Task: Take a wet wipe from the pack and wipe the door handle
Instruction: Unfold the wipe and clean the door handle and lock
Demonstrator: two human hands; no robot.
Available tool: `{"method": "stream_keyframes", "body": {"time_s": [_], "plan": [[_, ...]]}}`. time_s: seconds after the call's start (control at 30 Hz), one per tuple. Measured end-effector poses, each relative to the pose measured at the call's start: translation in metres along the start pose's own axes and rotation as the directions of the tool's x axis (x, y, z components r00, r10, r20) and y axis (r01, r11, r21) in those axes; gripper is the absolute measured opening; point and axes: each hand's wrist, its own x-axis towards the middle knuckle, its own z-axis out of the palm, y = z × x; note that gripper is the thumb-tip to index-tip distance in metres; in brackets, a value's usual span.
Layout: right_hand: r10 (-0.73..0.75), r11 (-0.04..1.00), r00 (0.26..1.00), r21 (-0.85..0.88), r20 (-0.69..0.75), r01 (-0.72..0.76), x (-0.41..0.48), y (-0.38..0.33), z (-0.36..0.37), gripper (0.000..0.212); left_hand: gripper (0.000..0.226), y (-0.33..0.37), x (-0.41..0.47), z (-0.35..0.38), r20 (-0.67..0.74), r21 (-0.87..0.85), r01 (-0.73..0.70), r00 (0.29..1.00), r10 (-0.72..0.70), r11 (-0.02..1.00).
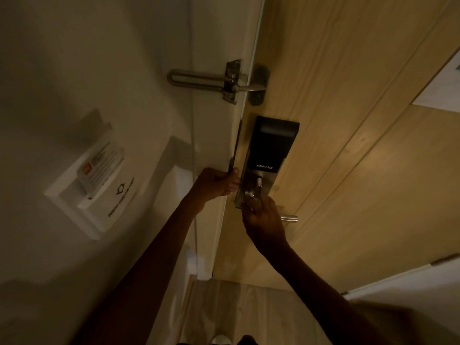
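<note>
Left hand [215, 183] grips door edge [234, 155]; right hand [265, 220] covers handle [290, 218].

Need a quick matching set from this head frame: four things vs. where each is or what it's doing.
Things:
1. left hand
2. right hand
3. swing bar guard
4. key card holder

Places or states:
A. on the wall, left of the door
B. above the smart lock
C. gripping the door edge
D. on the door handle

Pairs: 1-C, 2-D, 3-B, 4-A
</note>
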Motion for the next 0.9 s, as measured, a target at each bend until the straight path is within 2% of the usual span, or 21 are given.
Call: {"method": "stream_keyframes", "body": {"time_s": [0.17, 0.33, 0.43, 0.57, 0.67, 0.8, 0.9], "plan": [[-0.090, 0.994, 0.996, 0.057, -0.005, 0.090, -0.009, 0.003, -0.011, 0.012, 0.041, 0.000, 0.000, 0.001, 0.003, -0.030, -0.020, 1.000, 0.020, 0.999], [-0.110, 0.993, 0.993, -0.039, 0.037, 0.111, 0.001, 0.001, -0.002, 0.015, 0.036, -0.001, 0.000, 0.001, -0.021, -0.013, -0.037, 0.999, 0.036, 0.999], [-0.128, 0.991, 0.991, 0.040, 0.025, 0.127, -0.006, 0.005, -0.005, 0.013, 0.037, -0.004, 0.002, 0.001, -0.027, 0.019, -0.050, 0.998, 0.050, 0.999], [-0.160, 0.962, 0.987, 0.221, -0.016, 0.160, -0.020, 0.027, -0.009, 0.026, 0.038, -0.009, 0.004, 0.002, -0.038, 0.037, -0.042, 0.998, 0.043, 0.998], [-0.196, 0.958, 0.980, 0.204, -0.042, 0.200, -0.031, 0.042, -0.011, 0.032, 0.041, -0.011, 0.004, 0.003, -0.056, 0.029, -0.049, 0.997, 0.050, 0.998], [-0.067, 0.984, 0.996, 0.160, -0.064, 0.077, -0.052, 0.052, -0.017, 0.040, 0.038, -0.014, 0.004, 0.006, -0.062, 0.031, -0.049, 0.997, 0.051, 0.998], [0.076, 0.987, 0.992, 0.149, -0.103, -0.060, -0.057, 0.043, -0.019, 0.036, 0.032, -0.017, 0.004, 0.008, -0.106, 0.009, -0.058, 0.993, 0.058, 0.998]]}}
